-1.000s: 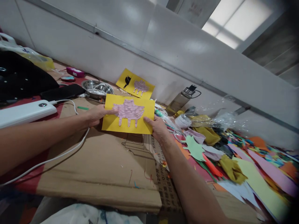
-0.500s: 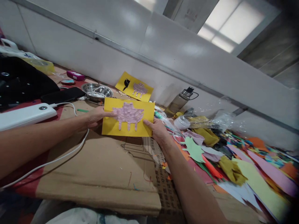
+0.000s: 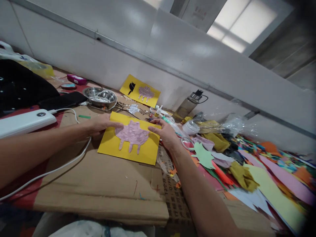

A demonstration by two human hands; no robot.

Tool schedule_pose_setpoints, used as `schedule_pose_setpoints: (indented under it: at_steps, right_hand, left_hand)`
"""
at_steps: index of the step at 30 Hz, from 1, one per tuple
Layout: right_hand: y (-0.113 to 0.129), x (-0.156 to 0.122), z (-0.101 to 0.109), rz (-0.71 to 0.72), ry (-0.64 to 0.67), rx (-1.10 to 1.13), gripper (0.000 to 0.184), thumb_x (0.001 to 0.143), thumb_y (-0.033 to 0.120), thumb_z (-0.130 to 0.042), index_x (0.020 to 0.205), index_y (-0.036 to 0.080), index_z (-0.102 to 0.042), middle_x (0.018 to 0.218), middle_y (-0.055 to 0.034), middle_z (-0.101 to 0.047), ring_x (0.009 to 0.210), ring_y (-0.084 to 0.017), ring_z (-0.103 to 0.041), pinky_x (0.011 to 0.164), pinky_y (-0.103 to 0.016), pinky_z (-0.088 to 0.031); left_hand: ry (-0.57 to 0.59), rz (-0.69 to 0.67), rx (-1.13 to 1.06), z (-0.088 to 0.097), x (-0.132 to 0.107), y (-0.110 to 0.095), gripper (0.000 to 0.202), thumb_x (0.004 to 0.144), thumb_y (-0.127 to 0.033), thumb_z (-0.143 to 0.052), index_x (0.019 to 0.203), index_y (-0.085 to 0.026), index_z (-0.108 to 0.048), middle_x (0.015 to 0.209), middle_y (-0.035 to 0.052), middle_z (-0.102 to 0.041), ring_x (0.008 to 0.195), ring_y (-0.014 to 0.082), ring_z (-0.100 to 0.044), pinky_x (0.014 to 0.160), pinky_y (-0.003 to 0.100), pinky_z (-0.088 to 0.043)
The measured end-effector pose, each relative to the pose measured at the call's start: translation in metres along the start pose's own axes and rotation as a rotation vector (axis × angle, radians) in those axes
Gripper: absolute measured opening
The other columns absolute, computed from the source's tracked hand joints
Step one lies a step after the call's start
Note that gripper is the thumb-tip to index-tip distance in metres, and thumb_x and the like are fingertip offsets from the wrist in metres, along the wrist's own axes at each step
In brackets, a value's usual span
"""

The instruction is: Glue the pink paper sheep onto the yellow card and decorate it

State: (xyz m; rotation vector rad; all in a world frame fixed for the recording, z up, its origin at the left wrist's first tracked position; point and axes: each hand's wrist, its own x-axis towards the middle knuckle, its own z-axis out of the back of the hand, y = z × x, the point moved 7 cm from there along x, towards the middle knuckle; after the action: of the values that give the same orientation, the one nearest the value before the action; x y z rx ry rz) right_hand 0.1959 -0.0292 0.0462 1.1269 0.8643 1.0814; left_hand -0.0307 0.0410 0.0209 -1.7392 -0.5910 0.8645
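A yellow card [image 3: 103, 146] bearing a pale purple shape with a ragged surface and leg-like strips [image 3: 132, 133] is held low over the cardboard [image 3: 111, 184], its near edge tilted down. My left hand [image 3: 103, 124] pinches the card's upper left side, thumb on the front and the other fingers hidden beneath. At the upper right corner my right hand [image 3: 166, 133] has its thumb on the front, with the index finger just past the edge. Behind, a second yellow card [image 3: 125, 87] with a black shape and a dotted purple shape leans against the wall.
A metal bowl [image 3: 100, 98], a black phone [image 3: 64, 100] and a white power bank [image 3: 27, 123] with a cable lie to the left. To the right are a bottle [image 3: 186, 107], a tape roll [image 3: 191, 127], a green cut-out [image 3: 203, 154] and heaped coloured scraps [image 3: 283, 161].
The card has come down toward the cardboard and tipped from nearly upright to flatter. My right hand has shifted up to its corner, the index finger now showing above the thumb.
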Motion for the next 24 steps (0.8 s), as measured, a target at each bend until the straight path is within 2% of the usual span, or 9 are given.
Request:
schedule_pose_setpoints:
  at_steps: [4,10,18,24]
  right_hand:
    - [0.0,-0.005,-0.002,-0.056,0.017,-0.08,0.038,0.052,0.035,-0.079,0.081,0.02,-0.06,0.069,0.0032,-0.065,0.057,-0.014,-0.058,0.053,-0.025,-0.044]
    - [0.0,-0.005,0.002,-0.085,-0.011,-0.015,0.037,0.05,0.035,-0.079,0.08,0.021,-0.061,0.063,0.0041,-0.065,0.055,-0.015,-0.059,0.053,-0.026,-0.044]
    - [-0.006,0.004,0.004,-0.059,0.039,0.057,0.035,0.054,0.042,-0.076,0.078,0.019,-0.065,0.068,0.0026,-0.068,0.057,-0.012,-0.058,0.056,-0.024,-0.043]
    - [-0.003,-0.004,0.0,-0.075,0.114,-0.097,0.025,0.055,0.032,-0.077,0.075,0.021,-0.065,0.066,0.0029,-0.068,0.056,-0.013,-0.058,0.054,-0.025,-0.044]
  left_hand:
    - [0.041,0.01,-0.011,-0.005,-0.001,0.003,0.028,0.057,-0.02,-0.082,0.083,-0.018,-0.07,0.083,0.0065,-0.075,0.067,0.0197,-0.07,0.064,0.029,-0.058]
    - [0.017,0.042,-0.148,-0.007,-0.002,0.005,0.029,0.059,-0.022,-0.082,0.083,-0.016,-0.067,0.076,0.0073,-0.074,0.066,0.0195,-0.07,0.067,0.03,-0.059]
    - [0.017,0.039,-0.127,-0.002,0.006,0.011,0.024,0.064,-0.018,-0.078,0.085,-0.016,-0.068,0.075,0.0052,-0.074,0.064,0.0182,-0.069,0.063,0.028,-0.058]
    - [0.039,0.047,-0.143,-0.002,0.007,0.014,0.026,0.063,-0.017,-0.078,0.086,-0.017,-0.067,0.078,0.0053,-0.074,0.066,0.0189,-0.07,0.067,0.03,-0.059]
